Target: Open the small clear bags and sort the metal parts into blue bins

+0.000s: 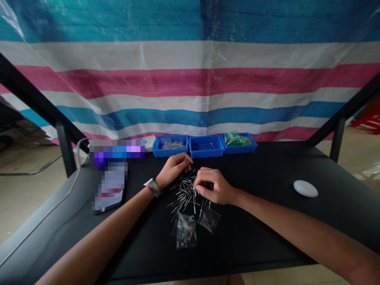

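A loose pile of thin silver pop rivets [184,194] lies on the black table, pins pointing every way. Over its right side my right hand [214,185] is closed, thumb and forefinger pinched together; anything between them is too small to make out. My left hand [175,168] rests at the pile's upper left edge, just in front of the blue bins, its fingers curled in. What those fingers hold, if anything, is hidden. Nearest to me lie a clear plastic bag [186,231] with small brass-coloured and silver parts, and a smaller clear bag [209,219] with brass-coloured pieces.
Along the back stand a blue bin [170,153] with clear bags, a middle blue bin [207,153] holding a few rivets, and a blue bin [241,149] with green packets. A phone [111,190] and cable [67,194] lie left, a white oval object [305,189] right.
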A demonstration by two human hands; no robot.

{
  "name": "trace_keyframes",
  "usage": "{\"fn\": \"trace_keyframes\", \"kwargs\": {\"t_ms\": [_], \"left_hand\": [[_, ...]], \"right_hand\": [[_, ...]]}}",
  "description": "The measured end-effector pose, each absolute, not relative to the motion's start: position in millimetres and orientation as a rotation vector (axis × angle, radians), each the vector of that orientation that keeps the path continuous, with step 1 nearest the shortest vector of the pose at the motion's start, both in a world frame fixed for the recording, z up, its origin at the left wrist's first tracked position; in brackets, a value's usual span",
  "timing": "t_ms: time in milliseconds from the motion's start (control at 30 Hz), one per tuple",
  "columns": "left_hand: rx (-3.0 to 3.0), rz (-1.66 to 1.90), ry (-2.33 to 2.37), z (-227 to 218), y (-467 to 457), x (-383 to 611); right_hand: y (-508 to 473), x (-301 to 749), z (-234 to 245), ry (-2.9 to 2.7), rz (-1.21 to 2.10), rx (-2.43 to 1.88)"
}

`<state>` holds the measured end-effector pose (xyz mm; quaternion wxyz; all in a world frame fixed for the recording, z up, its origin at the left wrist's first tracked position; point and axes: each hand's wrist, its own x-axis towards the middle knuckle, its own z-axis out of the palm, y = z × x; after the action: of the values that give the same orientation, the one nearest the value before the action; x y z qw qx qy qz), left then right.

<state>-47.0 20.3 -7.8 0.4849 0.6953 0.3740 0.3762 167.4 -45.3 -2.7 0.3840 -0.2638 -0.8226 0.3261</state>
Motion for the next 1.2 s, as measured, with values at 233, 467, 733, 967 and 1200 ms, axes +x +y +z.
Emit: {"fn": "trace_keyframes", "kwargs": {"t_ms": [233, 467, 733, 967, 1200], "left_hand": [[1.744, 0.883, 0.922, -9, 19, -46], [1.763, 0.877, 0.91, -15, 21, -46], [1.777, 0.873, 0.924, -13, 21, -44], [1.787, 0.868, 0.917, -15, 22, -45], [1.781, 0.848, 0.924, -16, 24, -46]], "right_hand": [[-57, 173, -4, -2.574, 0.533, -0.419], [-69, 175, 37, -2.935, 0.285, -0.533], [-96, 168, 70, -3.138, 0.263, -0.819], [-110, 165, 70, -3.245, 0.32, -1.017], [-115, 164, 69, -3.189, 0.183, -0.958]]}}
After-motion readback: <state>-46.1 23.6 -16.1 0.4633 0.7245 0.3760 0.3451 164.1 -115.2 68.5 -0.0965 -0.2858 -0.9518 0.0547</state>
